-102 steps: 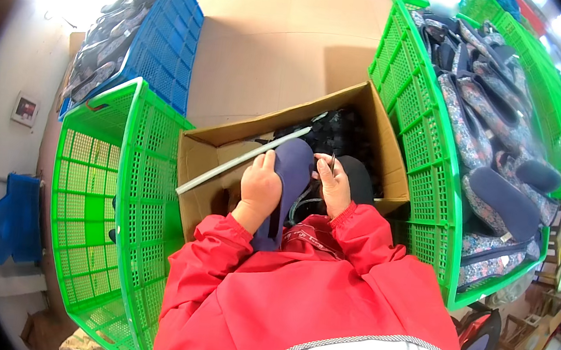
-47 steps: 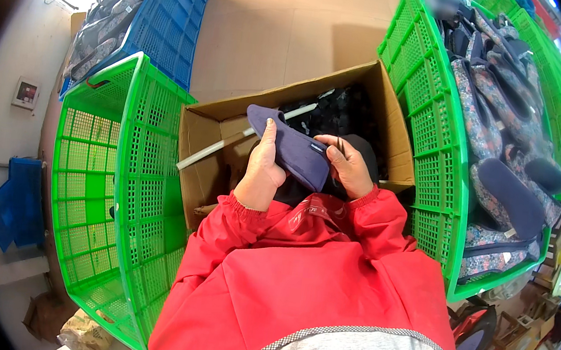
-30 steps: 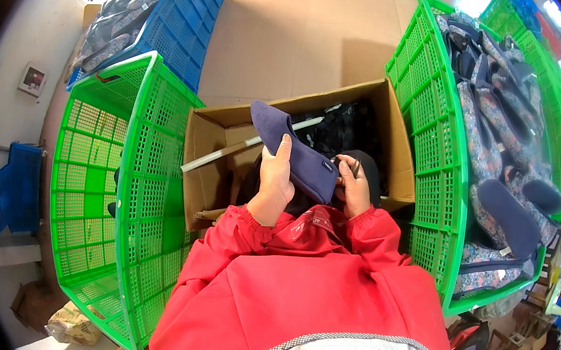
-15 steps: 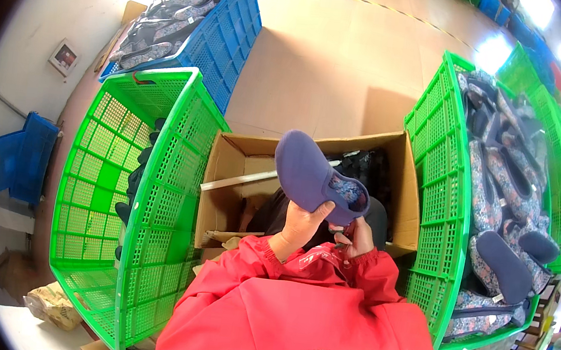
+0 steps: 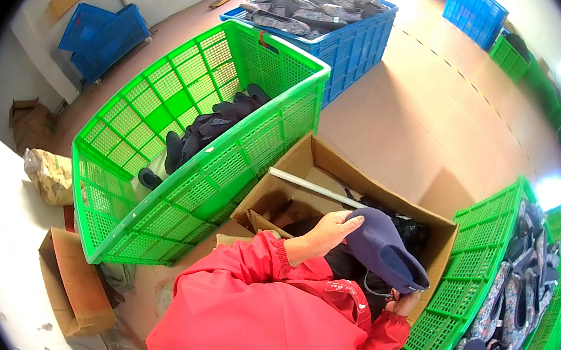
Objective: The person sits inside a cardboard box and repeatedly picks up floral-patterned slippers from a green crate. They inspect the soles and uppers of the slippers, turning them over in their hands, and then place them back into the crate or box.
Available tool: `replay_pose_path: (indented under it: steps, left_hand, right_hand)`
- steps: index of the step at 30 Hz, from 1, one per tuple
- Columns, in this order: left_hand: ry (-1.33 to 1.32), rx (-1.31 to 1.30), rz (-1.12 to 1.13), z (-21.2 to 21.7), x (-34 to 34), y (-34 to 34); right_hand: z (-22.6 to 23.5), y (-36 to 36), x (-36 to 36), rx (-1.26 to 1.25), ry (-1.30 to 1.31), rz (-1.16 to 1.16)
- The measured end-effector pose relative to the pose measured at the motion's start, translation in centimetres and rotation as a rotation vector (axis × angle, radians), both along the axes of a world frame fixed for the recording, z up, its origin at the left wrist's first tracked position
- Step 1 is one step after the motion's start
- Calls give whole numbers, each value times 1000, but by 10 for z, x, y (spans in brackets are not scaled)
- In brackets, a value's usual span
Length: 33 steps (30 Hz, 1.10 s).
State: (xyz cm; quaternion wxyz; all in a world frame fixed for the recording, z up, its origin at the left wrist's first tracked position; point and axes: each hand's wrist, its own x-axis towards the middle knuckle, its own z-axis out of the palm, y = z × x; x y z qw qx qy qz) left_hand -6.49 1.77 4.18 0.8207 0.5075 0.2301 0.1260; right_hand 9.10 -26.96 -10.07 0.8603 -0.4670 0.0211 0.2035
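A navy slip-on shoe (image 5: 382, 248) is held up in front of me over an open cardboard box. My left hand (image 5: 326, 236) is closed round its toe end, thumb on top. At the heel end, my right hand (image 5: 404, 303) has its fingers curled against the lower edge, partly hidden by the shoe. The shoe's opening faces right, its heel tilted down. A thin dark loop, too small to name, hangs beneath the shoe beside my right fingers. Inside the cardboard box (image 5: 337, 160) lie a pale strip (image 5: 313, 188) and dark items in shadow.
A green crate (image 5: 227, 162) with dark shoes (image 5: 214, 127) stands left of the box. Another green crate (image 5: 469, 263), with floral shoes (image 5: 519, 296), stands right. Behind is a blue crate (image 5: 358, 53) heaped with shoes. An empty-looking carton (image 5: 77, 283) sits at lower left.
My view has swung left. The shoe has been turned from toe-up to heel-down, pointing right. My left hand has shifted from the shoe's side to its toe; my right stays near the heel.
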Motion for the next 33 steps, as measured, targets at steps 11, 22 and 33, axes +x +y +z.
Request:
replay_pose_path:
  steps: [11,22,33]
  left_hand:
    - [199,119,-306,0,-8,21]
    - [-272,191,768,92,-41,134]
    - [72,153,10,18,-12,84]
  right_hand:
    - [26,6,5,-137,199,-9]
    - [17,10,-11,-170,347,-31]
    - [15,9,-11,-242,369,-29]
